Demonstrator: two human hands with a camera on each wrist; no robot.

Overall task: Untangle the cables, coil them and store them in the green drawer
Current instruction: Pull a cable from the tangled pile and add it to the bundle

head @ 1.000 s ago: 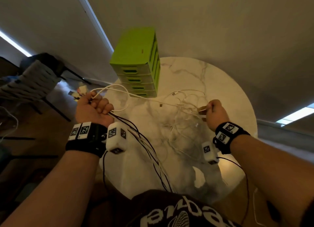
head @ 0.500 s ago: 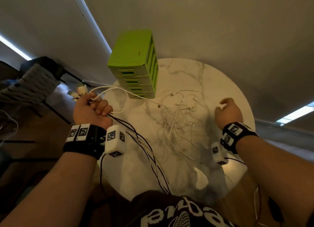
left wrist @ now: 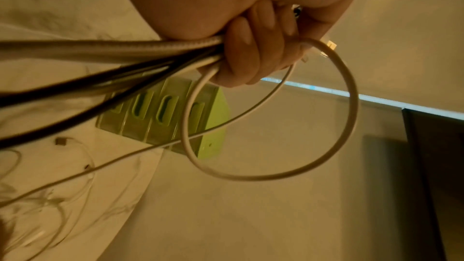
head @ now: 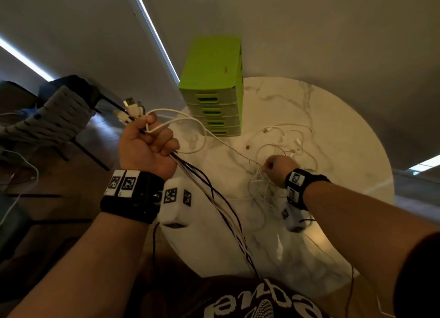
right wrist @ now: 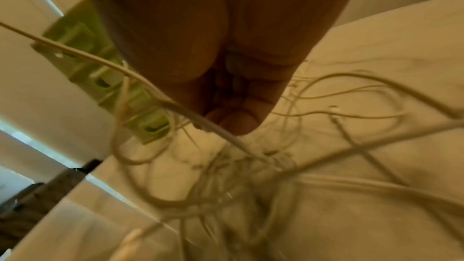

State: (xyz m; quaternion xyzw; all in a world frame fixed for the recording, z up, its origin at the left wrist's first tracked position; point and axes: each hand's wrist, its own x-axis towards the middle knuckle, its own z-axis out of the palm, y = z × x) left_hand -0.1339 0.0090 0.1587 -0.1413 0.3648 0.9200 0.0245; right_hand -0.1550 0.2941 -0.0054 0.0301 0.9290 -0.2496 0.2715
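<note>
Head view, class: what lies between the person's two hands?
One thin white cable spans from left hand to right hand, above bare marble table.

overall: dim room, warm yellow cast in both wrist views
light source: bright strips of light point(head: 152, 31) at upper left and at right edge in head view, cool white
glare: pale bright patch on marble bench point(head: 316, 236) near front edge
shadows: forearms and floor at left dark, detail lost
blur: right wrist view motion-smeared, tangled white cables point(right wrist: 251, 176) soft; right hand point(right wrist: 226, 47) underexposed
focus: left wrist view, near cable bundle point(left wrist: 100, 49) soft
distortion: strong wide-angle bending, green drawer unit point(head: 214, 89) leans
noise: compression grain in dark areas
</note>
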